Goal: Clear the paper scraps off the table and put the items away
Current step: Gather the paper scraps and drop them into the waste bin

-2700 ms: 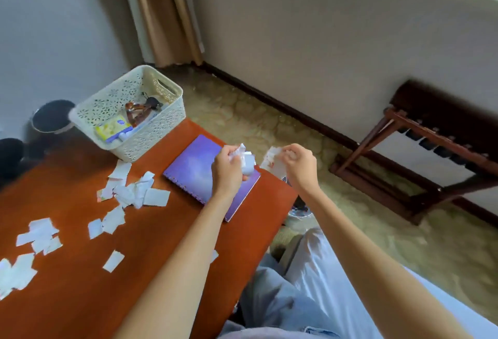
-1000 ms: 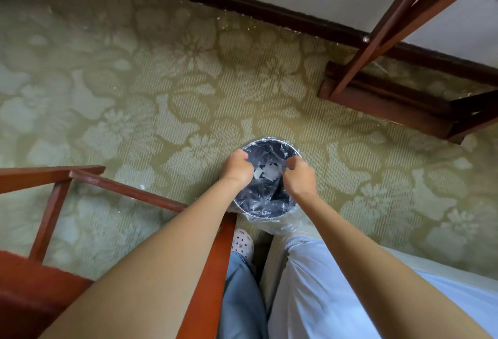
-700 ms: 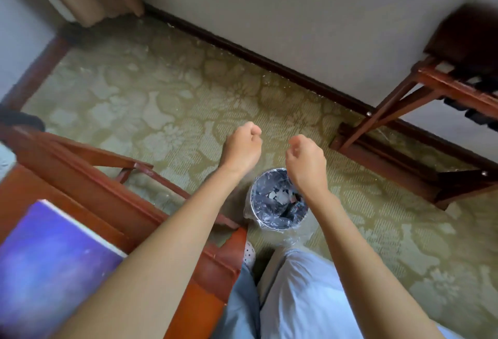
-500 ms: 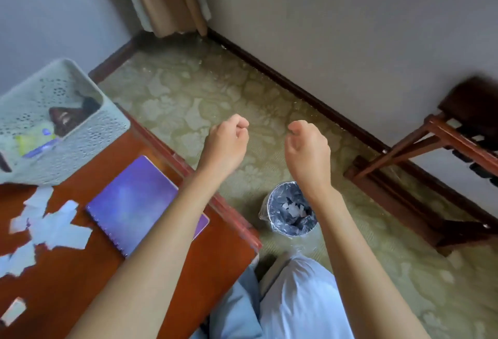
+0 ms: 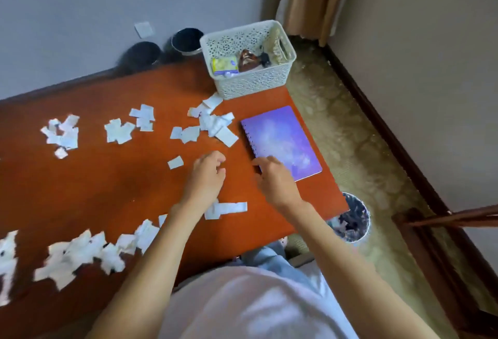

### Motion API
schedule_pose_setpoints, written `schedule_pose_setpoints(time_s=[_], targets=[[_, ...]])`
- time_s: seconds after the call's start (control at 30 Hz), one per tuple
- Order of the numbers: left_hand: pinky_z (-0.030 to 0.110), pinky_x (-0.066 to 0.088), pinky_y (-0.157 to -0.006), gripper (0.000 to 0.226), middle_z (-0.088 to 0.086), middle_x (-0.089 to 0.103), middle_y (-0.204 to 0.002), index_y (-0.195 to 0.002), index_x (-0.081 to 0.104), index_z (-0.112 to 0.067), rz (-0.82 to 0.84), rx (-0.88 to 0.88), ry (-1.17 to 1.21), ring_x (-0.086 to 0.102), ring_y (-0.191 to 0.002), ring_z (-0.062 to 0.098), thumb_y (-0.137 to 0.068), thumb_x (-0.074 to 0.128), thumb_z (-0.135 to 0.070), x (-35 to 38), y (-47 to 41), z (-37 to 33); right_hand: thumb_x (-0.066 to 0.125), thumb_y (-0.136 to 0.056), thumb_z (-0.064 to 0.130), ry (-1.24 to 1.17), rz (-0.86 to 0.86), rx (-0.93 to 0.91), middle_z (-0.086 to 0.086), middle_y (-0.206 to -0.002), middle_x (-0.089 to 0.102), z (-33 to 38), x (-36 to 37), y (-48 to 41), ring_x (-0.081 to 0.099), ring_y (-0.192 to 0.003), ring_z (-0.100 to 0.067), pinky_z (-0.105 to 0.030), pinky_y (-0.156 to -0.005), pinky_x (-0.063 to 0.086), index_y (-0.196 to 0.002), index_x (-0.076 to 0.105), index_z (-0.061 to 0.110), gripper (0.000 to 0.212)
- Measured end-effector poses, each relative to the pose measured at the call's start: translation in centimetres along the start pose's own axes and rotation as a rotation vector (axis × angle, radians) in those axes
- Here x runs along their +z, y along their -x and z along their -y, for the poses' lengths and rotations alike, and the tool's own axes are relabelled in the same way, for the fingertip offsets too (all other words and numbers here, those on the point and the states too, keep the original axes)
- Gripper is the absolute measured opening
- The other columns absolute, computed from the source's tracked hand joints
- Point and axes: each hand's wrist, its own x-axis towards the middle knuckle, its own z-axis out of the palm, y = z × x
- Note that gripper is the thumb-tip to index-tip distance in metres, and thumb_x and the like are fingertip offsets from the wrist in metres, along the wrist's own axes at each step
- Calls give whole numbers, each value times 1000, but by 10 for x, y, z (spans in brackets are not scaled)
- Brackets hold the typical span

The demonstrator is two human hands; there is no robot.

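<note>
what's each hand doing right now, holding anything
Left hand: open, fingers loosely curled, nothing visible in it.
Right hand: open, fingers stretched out at the near corner of the purple notebook, holding nothing.

Bench (image 5: 107, 185) runs off the left edge. Paper scraps (image 5: 78, 255) at lower left are smeared by blur, outlines unreadable, some cut by the edge. Bin (image 5: 355, 220) half hidden behind the bench's near corner. Basket (image 5: 250, 85) contents too small to name. Right hand (image 5: 275, 179) covers the near corner of the notebook (image 5: 280, 139). Left hand (image 5: 206, 177): palm side hidden, any hold cannot be told. Left forearm overlaps 1 scrap strip (image 5: 229, 208). Wooden rack (image 5: 452, 218) cut by the right edge.
</note>
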Motion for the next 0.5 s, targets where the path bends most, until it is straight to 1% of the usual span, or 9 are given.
schedule_pose_setpoints(time_s=[0.1, 0.13, 0.2, 0.3, 0.4, 0.5], targets=[[30, 45, -94, 30, 8, 56, -129, -122, 55, -11, 93, -120, -14, 52, -118, 23, -92, 54, -12, 10, 15, 46, 50, -88, 2, 140, 220, -9, -18, -126, 49, 6, 47, 8, 58, -109, -40, -44, -94, 47, -129, 50, 11, 42], [31, 45, -95, 31, 8, 55, -130, -122, 54, -11, 127, -150, -24, 51, -120, 24, -91, 56, -13, 15, 19, 59, 51, -89, 3, 180, 270, 3, -17, -131, 46, 6, 60, 11, 58, -110, -39, -42, -96, 47, -132, 47, 14, 45], [35, 44, -98, 34, 10, 52, -132, -123, 52, -11, 185, -182, -42, 47, -124, 26, -89, 59, -14, 24, 25, 79, 53, -90, 4, 247, 325, 43, -18, -138, 38, 5, 81, 13, 59, -110, -39, -41, -94, 48, -136, 41, 17, 50], [41, 42, -101, 44, 11, 44, -136, -128, 45, -13, 218, -201, -40, 43, -129, 28, -88, 62, -18, 35, 27, 94, 54, -90, 5, 306, 316, 76, -18, -142, 31, 6, 98, 13, 60, -106, -39, -42, -91, 50, -136, 37, 16, 51], [41, 42, -100, 52, 10, 38, -137, -133, 40, -16, 219, -188, -42, 43, -128, 29, -87, 64, -22, 44, 23, 101, 52, -91, 3, 345, 282, 56, -17, -136, 34, 9, 102, 9, 62, -101, -38, -39, -83, 50, -134, 38, 12, 46], [41, 45, -94, 50, 10, 37, -135, -130, 41, -18, 195, -157, -76, 47, -123, 30, -86, 65, -21, 51, 19, 103, 49, -91, 1, 388, 270, 25, -18, -128, 39, 11, 104, 3, 61, -98, -38, -37, -73, 45, -127, 40, 7, 38]])
